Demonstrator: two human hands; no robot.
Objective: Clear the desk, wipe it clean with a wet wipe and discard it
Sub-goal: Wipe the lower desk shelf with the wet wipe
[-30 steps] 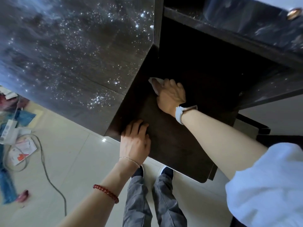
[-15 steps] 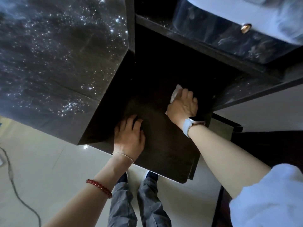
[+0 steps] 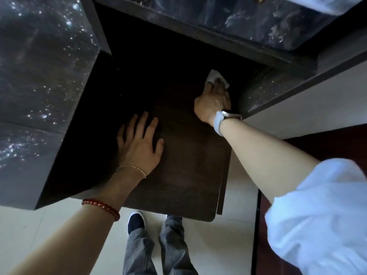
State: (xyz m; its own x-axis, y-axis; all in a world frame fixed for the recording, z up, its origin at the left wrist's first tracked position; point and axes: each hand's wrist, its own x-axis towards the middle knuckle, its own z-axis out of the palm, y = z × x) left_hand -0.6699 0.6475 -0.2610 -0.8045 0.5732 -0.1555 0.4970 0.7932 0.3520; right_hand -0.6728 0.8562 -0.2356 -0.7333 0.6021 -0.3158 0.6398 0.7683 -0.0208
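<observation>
While both hands lie on the dark wooden desk (image 3: 184,171), the count and poses run as follows:

Count: two hands; one wet wipe (image 3: 213,76); one desk surface; one watch (image 3: 220,122) with a pale strap; one thin chain bracelet (image 3: 132,169); one red bead bracelet (image 3: 101,207); two grey trouser legs (image 3: 156,249); one dark shoe (image 3: 136,220) plainly seen at lower centre, a second hidden by the desk edge

Wet wipe: white, crumpled; right of centre in the frame, at the far right of the desk's recess, just beside the dark side panel (image 3: 264,90); its upper corner shows beyond the fingertips

Right hand (image 3: 213,102): palm down on the wipe, fingers laid over it and pressing it to the wood; whether they curl round it cannot be told; arm stretched from the lower right, white sleeve (image 3: 317,215) pushed up to the elbow

Left hand (image 3: 140,143): flat on the desk at centre, fingers straight and spread apart, holding nothing; forearm rising from the lower left

Surroundings: glossy speckled black panel (image 3: 39,76) filling the upper left; a second glossy surface along the top; pale tiled floor (image 3: 39,225) below

Change: against half a second ago the right hand and wipe sit further toward the right edge of the recess and deeper in; a second ago they were left of that again; the left hand's fingers are now more widely spread; the view has shifted, the brass knob almost gone at the top edge
</observation>
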